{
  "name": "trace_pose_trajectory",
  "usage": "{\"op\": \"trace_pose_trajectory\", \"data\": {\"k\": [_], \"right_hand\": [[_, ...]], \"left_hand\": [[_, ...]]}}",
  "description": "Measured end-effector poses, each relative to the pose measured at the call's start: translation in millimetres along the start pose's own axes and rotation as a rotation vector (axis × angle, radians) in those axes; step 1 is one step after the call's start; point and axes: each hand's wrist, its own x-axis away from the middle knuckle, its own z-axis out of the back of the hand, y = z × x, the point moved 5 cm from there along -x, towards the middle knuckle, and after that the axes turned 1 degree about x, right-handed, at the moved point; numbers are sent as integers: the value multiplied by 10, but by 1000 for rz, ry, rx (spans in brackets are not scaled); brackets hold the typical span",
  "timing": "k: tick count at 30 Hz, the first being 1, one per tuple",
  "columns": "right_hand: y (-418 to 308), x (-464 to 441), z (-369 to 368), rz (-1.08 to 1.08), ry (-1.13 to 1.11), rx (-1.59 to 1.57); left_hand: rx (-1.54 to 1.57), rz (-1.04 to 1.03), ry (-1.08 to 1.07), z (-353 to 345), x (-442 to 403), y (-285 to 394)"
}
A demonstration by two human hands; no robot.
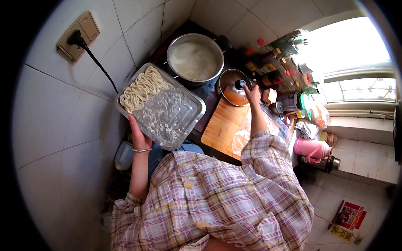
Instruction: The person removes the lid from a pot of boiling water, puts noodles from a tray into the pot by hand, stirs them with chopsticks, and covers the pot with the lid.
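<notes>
My left hand (139, 134) grips the near left edge of a metal tray (178, 115) dusted with flour. Pale noodles (142, 89) lie in loops across the tray's far left end. At the knob of a glass lid (235, 93), my right hand (252, 95) has its fingers closed on the black handle. The lid is over the far end of a wooden cutting board (222, 127); whether it touches the board is not clear. Beyond the tray stands an uncovered pot (195, 57) holding cloudy, whitish liquid.
Bottles and jars (272, 69) crowd the counter below the window. Clear plastic (242, 136) covers part of the board. A pink thermos (312, 149) stands at the right. A black cord (100, 65) hangs from a wall socket (78, 35) at the left.
</notes>
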Motion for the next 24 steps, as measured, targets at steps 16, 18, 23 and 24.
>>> {"op": "trace_pose_trajectory", "data": {"k": [16,18,23,24], "right_hand": [[156,-190,-303,-69,212,-271],[123,-120,-72,-21,285,-425],[-1097,177,710,361,320,-604],[-1444,245,791,391,271,-511]], "left_hand": [[-15,16,14,52,-21,5],[-18,-3,26,51,-32,-2],[-19,-33,34,68,-39,-26],[-6,-37,20,90,-62,-39]]}}
